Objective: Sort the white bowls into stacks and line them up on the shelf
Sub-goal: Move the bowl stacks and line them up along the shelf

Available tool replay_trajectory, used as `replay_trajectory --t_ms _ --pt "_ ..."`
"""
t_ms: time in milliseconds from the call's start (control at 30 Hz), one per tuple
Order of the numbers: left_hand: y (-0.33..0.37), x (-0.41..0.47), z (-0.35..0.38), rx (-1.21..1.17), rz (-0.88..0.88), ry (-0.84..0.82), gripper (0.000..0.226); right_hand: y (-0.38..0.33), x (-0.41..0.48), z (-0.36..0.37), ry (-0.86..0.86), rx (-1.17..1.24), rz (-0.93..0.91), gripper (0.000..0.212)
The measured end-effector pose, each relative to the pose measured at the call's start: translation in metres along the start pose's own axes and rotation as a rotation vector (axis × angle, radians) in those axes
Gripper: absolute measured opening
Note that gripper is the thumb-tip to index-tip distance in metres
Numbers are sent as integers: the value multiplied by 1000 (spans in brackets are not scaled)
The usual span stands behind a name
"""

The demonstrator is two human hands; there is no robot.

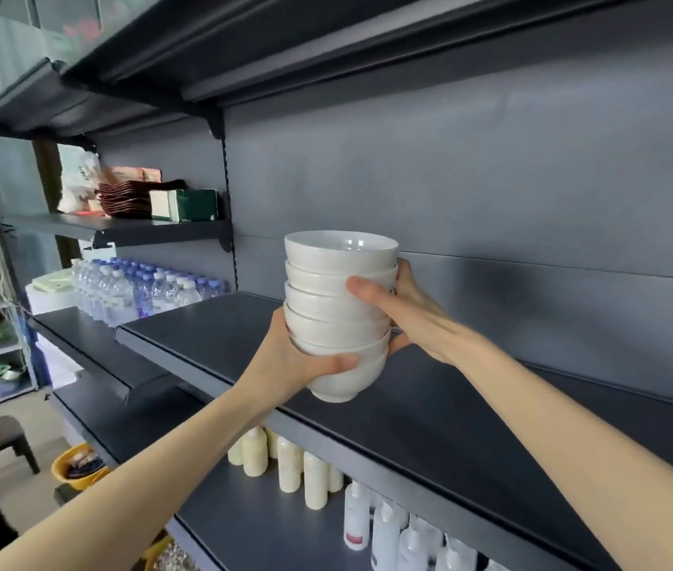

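Observation:
A stack of several white bowls (337, 307) is held over the front part of the dark grey shelf (471, 414). My left hand (293, 356) grips the lowest bowls from the left, thumb curled across the front. My right hand (405, 311) holds the stack from the right, thumb pressed on the upper bowls and fingers hidden behind. The bottom bowl's foot is at the shelf's front edge; I cannot tell whether it touches the shelf.
Water bottles (141, 290) fill the neighbouring shelf on the left. Cream bottles (285, 463) and white bottles (388, 529) stand on the lower shelf. Brown plates and a green box (186, 204) sit on a higher left shelf. A yellow basin (75, 467) lies on the floor.

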State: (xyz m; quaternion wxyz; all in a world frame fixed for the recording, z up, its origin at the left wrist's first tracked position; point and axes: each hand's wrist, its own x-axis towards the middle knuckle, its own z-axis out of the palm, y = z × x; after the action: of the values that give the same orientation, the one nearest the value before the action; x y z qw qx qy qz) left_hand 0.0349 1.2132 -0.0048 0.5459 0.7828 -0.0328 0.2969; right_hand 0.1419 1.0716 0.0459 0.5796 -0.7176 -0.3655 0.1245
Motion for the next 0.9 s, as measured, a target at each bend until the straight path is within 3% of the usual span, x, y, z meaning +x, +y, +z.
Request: replay_trajectory --t_ms 267,900 --pt "-75 90 -49 -119 5 -168 67 21 95 31 127 -42 95 85" --pt "-215 247 -133 -219 -20 -389 71 74 270 89 356 -75 185 75"
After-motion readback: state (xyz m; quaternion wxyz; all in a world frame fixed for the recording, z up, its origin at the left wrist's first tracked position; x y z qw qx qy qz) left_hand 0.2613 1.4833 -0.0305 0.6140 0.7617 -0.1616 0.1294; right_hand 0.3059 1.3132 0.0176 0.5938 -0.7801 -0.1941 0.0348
